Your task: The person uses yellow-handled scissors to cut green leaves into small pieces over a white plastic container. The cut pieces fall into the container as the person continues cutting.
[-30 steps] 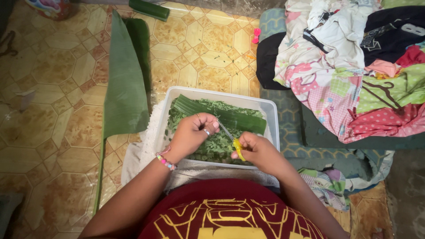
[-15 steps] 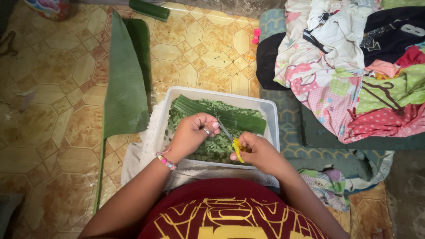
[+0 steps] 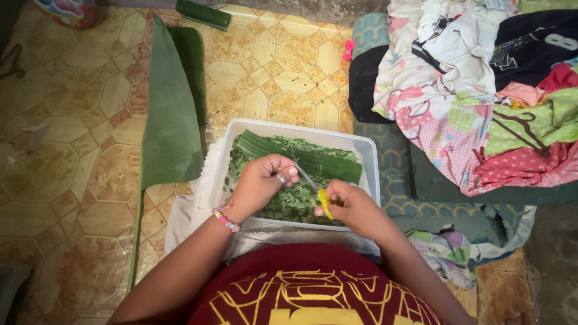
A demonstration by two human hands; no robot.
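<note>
Right hand (image 3: 349, 204) is gripping yellow-handled scissors (image 3: 317, 191); left hand (image 3: 263, 179) is pinching a leaf strip (image 3: 301, 157) over the tub (image 3: 368, 157) of cuttings. Strip likely light, limp, tearable; best held near the cut. Blade tips and pinched end are hiding behind fingers. Beyond, a banana leaf (image 3: 171, 114) is lying flat.

leaf pieces (image 3: 289, 201) in tub (image 3: 369, 157) (leaf (image 3: 171, 114) left)

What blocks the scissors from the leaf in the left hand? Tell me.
Nothing visible. The scissors, gripped by the right hand, point their blades straight at the left hand over the clear tub of cut leaf bits; the leaf itself is hidden.
</note>
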